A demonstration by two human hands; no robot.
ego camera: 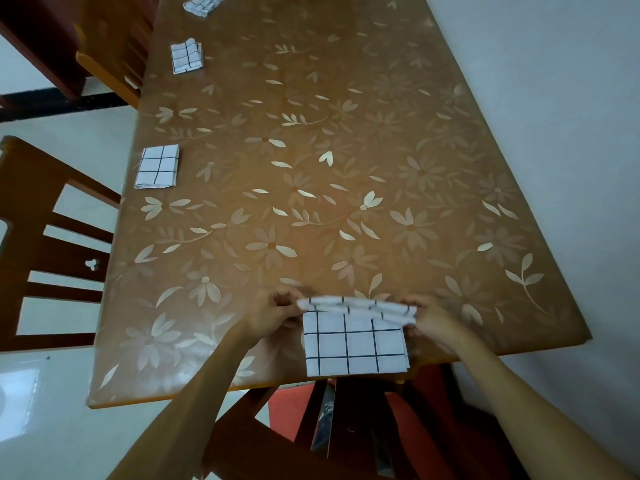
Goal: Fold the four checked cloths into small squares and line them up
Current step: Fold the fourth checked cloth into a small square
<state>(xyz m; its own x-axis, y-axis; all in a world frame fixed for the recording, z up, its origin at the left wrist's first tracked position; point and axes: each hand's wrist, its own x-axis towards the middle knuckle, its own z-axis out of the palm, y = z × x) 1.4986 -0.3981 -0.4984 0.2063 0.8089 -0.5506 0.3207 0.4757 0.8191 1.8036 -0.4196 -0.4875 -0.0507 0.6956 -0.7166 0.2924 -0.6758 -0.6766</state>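
Presently, left grip [277,315] pinching checked cloth [353,344], far edge, right grip [431,320] likewise

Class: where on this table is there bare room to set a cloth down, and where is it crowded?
Bare: table middle and right side; left edge from nearest folded cloth to left hand. Crowded: near edge, where that and the right hand pinch the unfinished cloth.
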